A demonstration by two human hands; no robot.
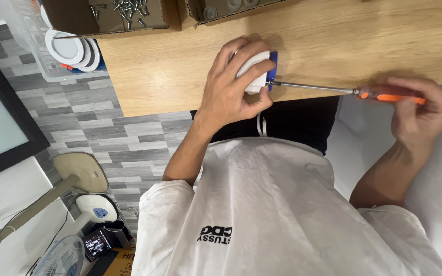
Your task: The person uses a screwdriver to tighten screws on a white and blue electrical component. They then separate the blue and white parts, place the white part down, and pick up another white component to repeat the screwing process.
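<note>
Pressing a small white-and-blue device (258, 71) against the tabletop (323, 36) edge, the left hand (236, 82) grips it while the right hand (418, 110) clasps the orange-handled screwdriver (333, 90), tip at the device's side, so a screw seems being driven and steady turning is needed.

bare wooden table (333, 36) lies open; cardboard boxes (113, 18) block its far edge

Mostly covered by the left hand (231, 84) — white and blue part (262, 71), shape unclear. Screwdriver (333, 90) handle half buried in the right hand (420, 110). Cardboard box (113, 18) of screws cut off at the top edge.
</note>
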